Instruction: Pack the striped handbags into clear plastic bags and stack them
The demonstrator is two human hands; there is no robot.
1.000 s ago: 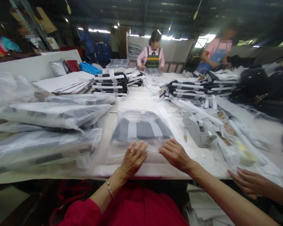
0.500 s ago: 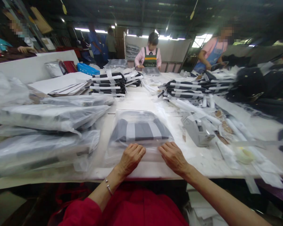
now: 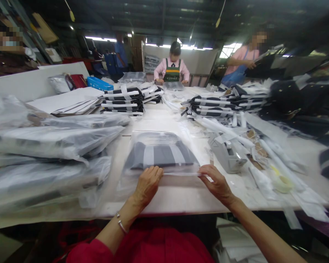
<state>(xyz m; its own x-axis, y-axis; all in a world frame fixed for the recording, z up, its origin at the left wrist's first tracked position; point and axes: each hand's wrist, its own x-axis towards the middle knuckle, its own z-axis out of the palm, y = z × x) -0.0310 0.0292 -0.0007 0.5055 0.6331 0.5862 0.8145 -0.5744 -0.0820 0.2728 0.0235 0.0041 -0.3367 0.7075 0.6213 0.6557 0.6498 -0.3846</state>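
Note:
In front of me a clear plastic bag lies flat on the white table. Inside it shows a dark folded item with two pale bands across it. My left hand is closed on the near edge of the bag, left of its middle. At the bag's near right corner, my right hand pinches the plastic between thumb and fingers. The near edge stretches between both hands.
On the left are stacked filled plastic bags. To the right stand a grey tape dispenser and a yellowish tape roll. Dark bundles are piled farther back. A co-worker stands across the table.
My right hand has slid right along the bag's near edge to its corner. My left hand has shifted slightly left, still on the edge. The co-worker at right has raised an arm.

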